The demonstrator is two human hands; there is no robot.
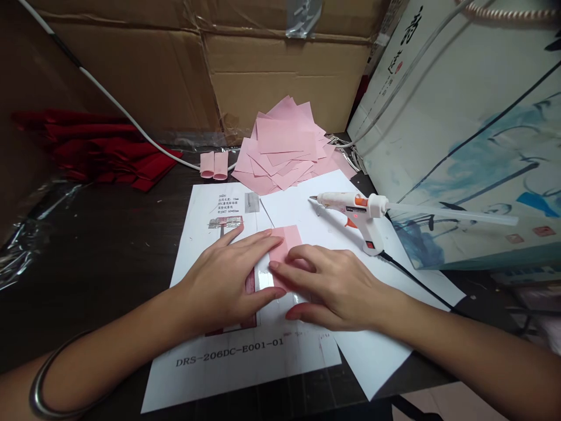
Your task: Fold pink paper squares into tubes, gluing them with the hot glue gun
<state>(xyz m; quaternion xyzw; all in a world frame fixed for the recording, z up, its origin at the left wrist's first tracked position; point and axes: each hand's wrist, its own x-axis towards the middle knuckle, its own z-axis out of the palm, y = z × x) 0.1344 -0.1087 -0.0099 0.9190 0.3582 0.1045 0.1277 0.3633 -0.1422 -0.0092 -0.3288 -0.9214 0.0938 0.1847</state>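
The pink piece (291, 235) lies on the printed sheet (307, 356), between the two hands and partly covered by them. The left hand (239, 263), at 9 o'clock from the piece, is spread nearly flat, its fingertips resting on the piece and its thumb reaching towards the lower end. The right hand (335, 280), at 4 o'clock, is half curled, with the index fingertip on the piece and the thumb apart below; whether its bent fingers pinch anything, I cannot tell.

The sheet's large print, "DRS-206DC-E001-01", runs at 7 o'clock. A blank sheet (368, 362) lies at 4 o'clock, stretching up beneath the glue gun (366, 219), which is at 2 o'clock with its nozzle pointing left and a clear stick out of its back. At 12 o'clock is a loose pile of pink sheets (287, 140), with metal clips (353, 156) at 1. Two pink rolls (214, 166) stand side by side at 11, red fabric (105, 146) is heaped at 10, and the painted box (464, 140) fills 2 o'clock.
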